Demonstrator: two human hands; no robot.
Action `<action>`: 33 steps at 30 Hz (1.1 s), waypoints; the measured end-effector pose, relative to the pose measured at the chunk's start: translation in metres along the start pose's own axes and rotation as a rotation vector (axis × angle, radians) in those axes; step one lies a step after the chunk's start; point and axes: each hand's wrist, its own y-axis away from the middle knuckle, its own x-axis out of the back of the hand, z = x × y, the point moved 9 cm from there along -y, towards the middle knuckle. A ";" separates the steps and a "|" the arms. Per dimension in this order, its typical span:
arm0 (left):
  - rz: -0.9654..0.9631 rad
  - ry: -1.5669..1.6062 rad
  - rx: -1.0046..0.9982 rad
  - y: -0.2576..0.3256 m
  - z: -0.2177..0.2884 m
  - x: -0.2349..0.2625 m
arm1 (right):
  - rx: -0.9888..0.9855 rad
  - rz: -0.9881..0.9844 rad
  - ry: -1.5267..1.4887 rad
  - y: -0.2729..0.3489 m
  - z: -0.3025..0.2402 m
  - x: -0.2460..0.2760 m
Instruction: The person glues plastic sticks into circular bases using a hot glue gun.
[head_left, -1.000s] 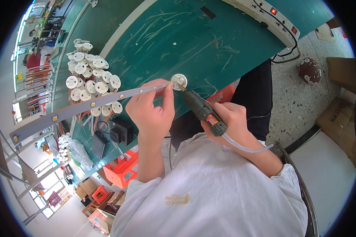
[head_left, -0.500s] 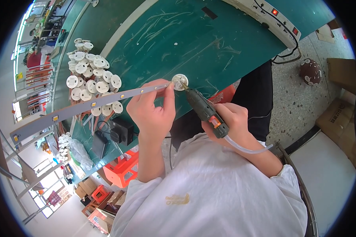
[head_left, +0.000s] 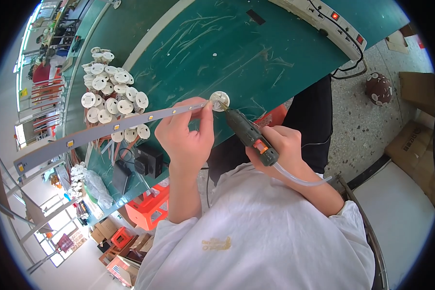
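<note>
Pinched between the thumb and fingers of my left hand (head_left: 187, 129) is a long grey LED strip (head_left: 91, 134) with small yellow chips, stretching off to the left. At its right end, just past my fingertips, sits a round white disc cap (head_left: 219, 100). My right hand (head_left: 279, 147) is closed round a dark green hot glue gun (head_left: 246, 131) with an orange part. Its nozzle points at the inside of the disc, touching or very close to it; I cannot tell which. A clear glue stick (head_left: 302, 181) sticks out of the gun's back end.
On the green table (head_left: 198, 53) to the left is a heap of strips with white round caps (head_left: 112, 87). A black box-shaped device (head_left: 149, 159) stands near it. A white power strip (head_left: 331, 21) runs along the far right. An orange stool (head_left: 150, 208) is below the table.
The glue gun has shifted very slightly left and down, its tip drawing a little off the disc's middle. My left hand holds the strip almost still.
</note>
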 end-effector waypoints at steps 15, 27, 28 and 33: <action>0.005 0.010 0.011 0.000 0.000 0.001 | -0.001 -0.011 -0.001 -0.002 -0.002 0.002; 0.012 0.008 0.001 0.000 -0.001 0.001 | 0.056 -0.043 -0.017 0.005 -0.004 -0.003; 0.014 0.007 0.008 0.000 -0.001 0.001 | 0.061 -0.064 -0.008 0.006 -0.004 -0.005; 0.014 0.029 0.006 -0.001 -0.002 0.000 | 0.058 -0.071 0.016 0.006 -0.001 -0.008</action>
